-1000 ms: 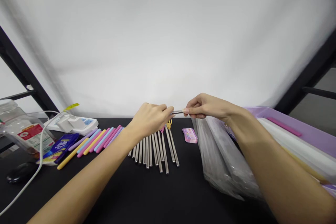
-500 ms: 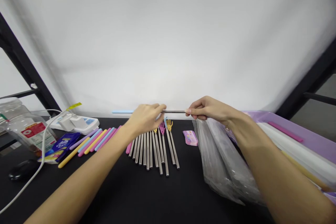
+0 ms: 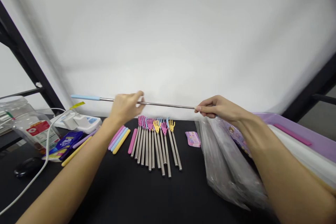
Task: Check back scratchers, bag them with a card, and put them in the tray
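A slim metal back scratcher rod with a light-blue handle is held up level above the table. My right hand pinches its right end between thumb and fingers, hiding the tip. Curled loosely round the rod to the right of the handle is my left hand, slightly blurred. Below, several metal back scratchers lie side by side, their pink, yellow and blue claw heads pointing to the wall. Loose coloured handles lie to their left, with a pink handle next to the metal rods.
Clear plastic sleeves and a small pink card lie to the right, beside a purple bin. On the left are a clear jar, a power strip, a snack packet, a black mouse and a white cable.
My left hand has moved left and slightly up, and my right hand a little right. More of the rod and its whole blue handle now show. The claw heads below are uncovered.
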`<action>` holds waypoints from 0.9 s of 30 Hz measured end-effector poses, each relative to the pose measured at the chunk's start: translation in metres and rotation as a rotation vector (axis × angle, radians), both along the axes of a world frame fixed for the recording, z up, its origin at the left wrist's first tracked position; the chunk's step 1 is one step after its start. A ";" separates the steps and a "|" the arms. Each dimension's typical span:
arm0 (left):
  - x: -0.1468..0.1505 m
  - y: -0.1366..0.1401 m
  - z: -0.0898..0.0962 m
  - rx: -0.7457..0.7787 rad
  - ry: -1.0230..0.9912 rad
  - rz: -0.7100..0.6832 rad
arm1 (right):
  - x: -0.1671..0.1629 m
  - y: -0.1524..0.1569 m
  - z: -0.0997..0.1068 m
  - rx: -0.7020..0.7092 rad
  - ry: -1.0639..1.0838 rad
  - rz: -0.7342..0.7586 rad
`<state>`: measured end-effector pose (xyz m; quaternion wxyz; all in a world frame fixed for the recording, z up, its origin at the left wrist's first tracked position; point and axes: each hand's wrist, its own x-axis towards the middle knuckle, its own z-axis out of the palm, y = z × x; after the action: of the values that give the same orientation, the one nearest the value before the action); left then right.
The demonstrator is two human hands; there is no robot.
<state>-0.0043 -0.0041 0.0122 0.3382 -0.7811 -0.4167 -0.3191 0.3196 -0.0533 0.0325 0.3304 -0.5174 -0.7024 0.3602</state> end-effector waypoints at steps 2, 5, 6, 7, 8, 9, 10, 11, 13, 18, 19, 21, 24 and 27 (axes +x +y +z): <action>-0.013 0.005 0.001 0.051 -0.045 0.056 | 0.003 0.000 0.000 0.018 -0.018 -0.030; 0.001 -0.004 0.000 0.073 0.027 -0.005 | -0.010 0.002 -0.002 0.051 0.014 -0.003; 0.010 -0.008 -0.002 0.077 0.057 -0.041 | -0.017 0.002 -0.002 0.058 0.024 0.017; 0.018 -0.012 -0.003 0.062 0.104 -0.071 | -0.022 0.002 -0.003 0.059 0.027 0.033; 0.024 -0.015 -0.003 0.051 0.129 -0.081 | -0.025 0.002 -0.003 0.058 0.019 0.037; 0.026 -0.015 -0.003 0.040 0.139 -0.084 | -0.026 0.002 -0.003 0.057 0.002 0.021; 0.023 -0.013 -0.002 0.036 0.129 -0.077 | -0.023 0.001 -0.003 0.058 -0.022 -0.014; 0.016 -0.010 -0.001 0.040 0.087 -0.046 | -0.018 0.000 -0.002 0.062 -0.048 -0.054; -0.005 -0.001 0.000 0.078 -0.028 0.070 | -0.004 -0.002 0.001 0.084 -0.107 -0.112; -0.024 0.009 -0.003 0.012 -0.058 0.131 | 0.008 -0.003 0.006 0.118 -0.187 -0.175; -0.016 0.006 -0.005 0.010 -0.068 0.119 | 0.002 -0.002 0.006 0.117 -0.186 -0.170; 0.008 -0.006 -0.008 -0.001 -0.053 0.061 | -0.017 -0.001 0.005 0.133 -0.178 -0.107; 0.044 -0.026 -0.012 -0.040 0.081 -0.070 | -0.045 0.001 0.002 0.180 -0.160 0.015; 0.048 -0.031 -0.009 -0.036 0.198 -0.116 | -0.041 0.001 0.001 0.194 -0.150 -0.031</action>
<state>0.0433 -0.0350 0.0031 0.3445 -0.8377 -0.3408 -0.2519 0.2791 -0.0525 0.0338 0.3310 -0.5192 -0.7486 0.2460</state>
